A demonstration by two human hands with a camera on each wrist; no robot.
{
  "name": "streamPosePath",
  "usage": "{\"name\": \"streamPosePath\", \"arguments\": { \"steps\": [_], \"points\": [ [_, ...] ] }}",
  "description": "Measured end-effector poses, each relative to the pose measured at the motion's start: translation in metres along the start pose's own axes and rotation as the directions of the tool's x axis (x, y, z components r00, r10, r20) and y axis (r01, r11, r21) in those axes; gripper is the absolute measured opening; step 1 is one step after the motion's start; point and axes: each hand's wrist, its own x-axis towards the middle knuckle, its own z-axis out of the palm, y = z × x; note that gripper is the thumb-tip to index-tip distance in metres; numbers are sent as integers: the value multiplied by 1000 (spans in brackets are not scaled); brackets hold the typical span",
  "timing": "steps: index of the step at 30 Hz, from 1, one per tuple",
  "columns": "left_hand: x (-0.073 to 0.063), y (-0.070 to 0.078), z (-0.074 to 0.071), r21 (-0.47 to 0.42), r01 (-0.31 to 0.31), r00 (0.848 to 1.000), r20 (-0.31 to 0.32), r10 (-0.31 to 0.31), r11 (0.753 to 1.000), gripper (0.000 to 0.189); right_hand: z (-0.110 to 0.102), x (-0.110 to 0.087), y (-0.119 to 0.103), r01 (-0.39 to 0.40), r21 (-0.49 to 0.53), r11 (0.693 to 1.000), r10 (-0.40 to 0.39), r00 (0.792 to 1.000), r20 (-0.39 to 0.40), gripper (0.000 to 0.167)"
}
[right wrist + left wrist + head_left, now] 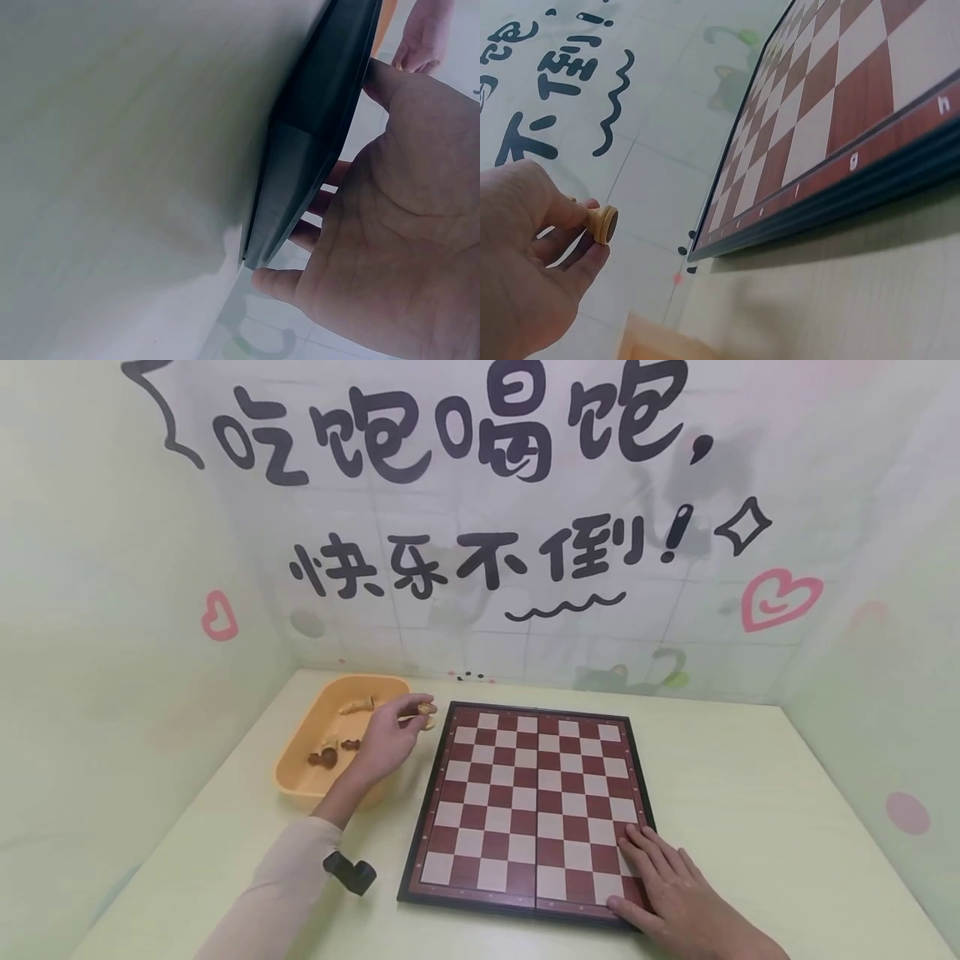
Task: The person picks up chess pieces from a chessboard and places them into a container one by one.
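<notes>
My left hand (390, 739) pinches a light wooden chess piece (602, 223) between thumb and fingers, its dark round base facing outward. The hand is raised between the yellow bin and the left edge of the chessboard (498, 797). On the board's near right corner rests my right hand (678, 893), fingers spread over the border and outer squares. The right wrist view shows that hand's palm beside the board's dark side. Inside the yellow bin (288, 772) lie several light and dark chess pieces, including a dark one (328, 757); the left arm hides part of it.
The pale table (720, 785) extends right of the board. Behind it rises a wall (465, 635) with large black lettering, and more walls stand at both sides. A black wrist device (349, 872) sits on the left sleeve.
</notes>
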Motion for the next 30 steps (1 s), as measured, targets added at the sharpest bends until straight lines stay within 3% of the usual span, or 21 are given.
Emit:
{"name": "streamPosePath", "arguments": {
  "steps": [6, 16, 30],
  "points": [
    [-4, -10, -18, -9, 32, 999, -34, -33, 999, 31, 0, 0, -1, 2, 13, 1000, -2, 1000, 4, 78],
    [-10, -31, -39, 62, 44, 997, -65, -40, 997, 30, -1, -1, -2, -25, 14, 1000, 24, 999, 44, 80],
    [-24, -44, -61, -3, 17, 995, -100, -17, 1000, 30, -1, -1, -3, -29, 6, 1000, 29, 999, 41, 80]
  ]
}}
